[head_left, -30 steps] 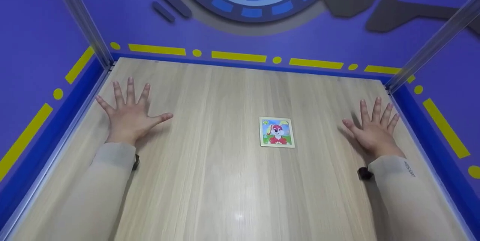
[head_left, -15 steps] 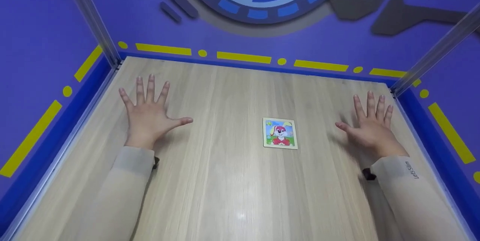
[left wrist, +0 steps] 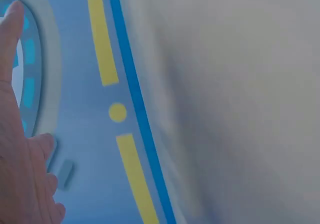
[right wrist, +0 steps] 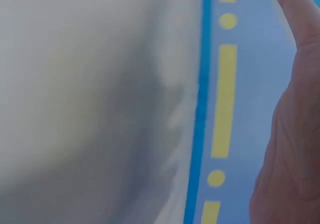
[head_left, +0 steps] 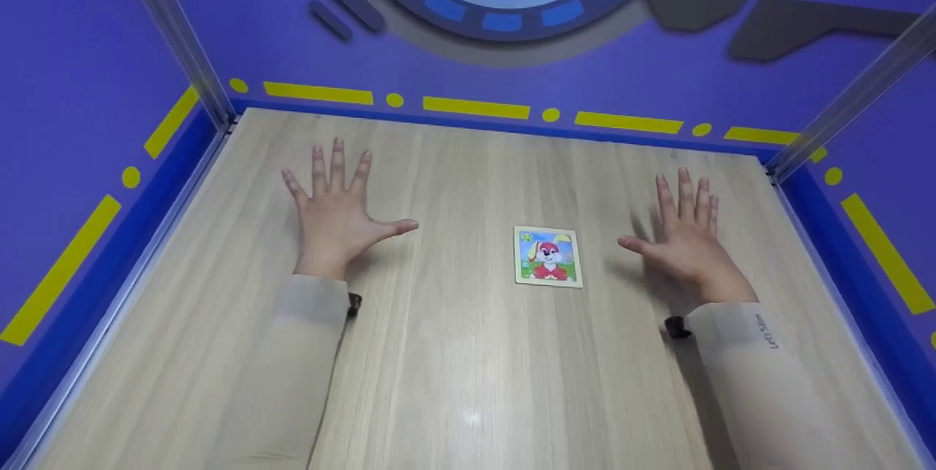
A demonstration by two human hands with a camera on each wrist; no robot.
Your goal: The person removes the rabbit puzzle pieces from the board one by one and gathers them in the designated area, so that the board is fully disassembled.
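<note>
A small square picture board [head_left: 548,256] with a cartoon rabbit and a pale border lies face up on the wooden table, right of the middle. To its left, my left hand [head_left: 333,225] is held with fingers spread and the thumb pointing at the board. On the other side is my right hand [head_left: 687,243], its fingers straight and its thumb stretched toward the board. Neither hand touches the board, and both hold nothing. Each wrist view catches only part of its own hand: the left hand [left wrist: 22,159] at the left edge, the right hand [right wrist: 295,129] at the right edge.
The wood-grain table [head_left: 453,353] is bounded by a purple-blue back wall [head_left: 241,31] with yellow marks and by similar side walls. Metal posts [head_left: 172,31] stand at the back corners. Dark wrist bands [head_left: 678,327] show at both sleeves.
Both hands have moved inward toward the picture board, the left to the right and the right to the left. The board lies where it was; the view has shifted slightly.
</note>
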